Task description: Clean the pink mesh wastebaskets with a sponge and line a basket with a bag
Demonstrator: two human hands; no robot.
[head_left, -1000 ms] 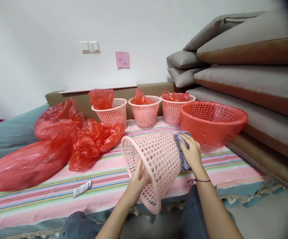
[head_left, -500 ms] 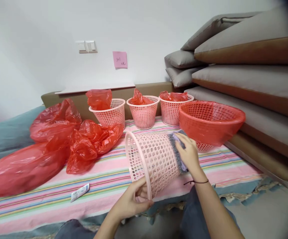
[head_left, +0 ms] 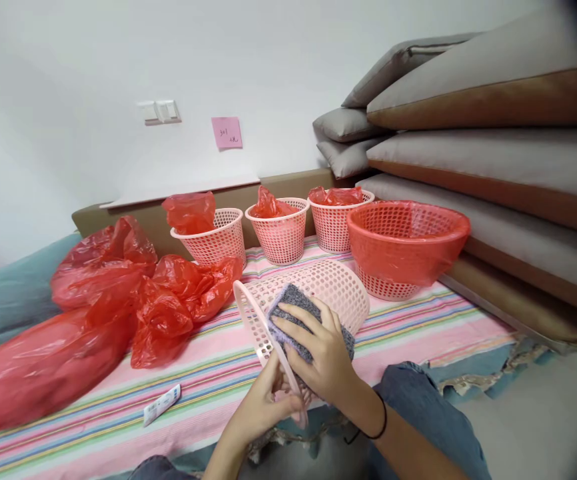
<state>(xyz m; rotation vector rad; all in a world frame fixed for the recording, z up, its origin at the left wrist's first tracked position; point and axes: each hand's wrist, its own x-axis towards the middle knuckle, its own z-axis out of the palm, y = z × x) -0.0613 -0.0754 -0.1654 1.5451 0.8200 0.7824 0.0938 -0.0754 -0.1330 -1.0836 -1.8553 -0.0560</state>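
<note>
A pink perforated plastic basket (head_left: pixel 336 290) lies tilted on its side in front of me, its mouth toward the left. My left hand (head_left: pixel 268 403) grips the near part of its rim, thumb outside and fingers inside. With my right hand (head_left: pixel 323 350) I press a grey cleaning cloth (head_left: pixel 296 297) with a pale purple edge against the basket's outer wall, close to the rim. The fingers are spread over the cloth, which hides part of the wall. A black band circles my right wrist.
Behind stand several pink baskets (head_left: pixel 282 243) holding red plastic bags. At right, a basket is covered with a red bag (head_left: pixel 403 250), beside stacked grey-brown cushions (head_left: pixel 473 153). Red bags (head_left: pixel 93 320) lie at left. A small white tube (head_left: pixel 162 405) rests on the striped cloth (head_left: pixel 208 380).
My right hand and the cleaning cloth have moved left along the basket, from its base end to near the rim. My left hand still holds the rim.
</note>
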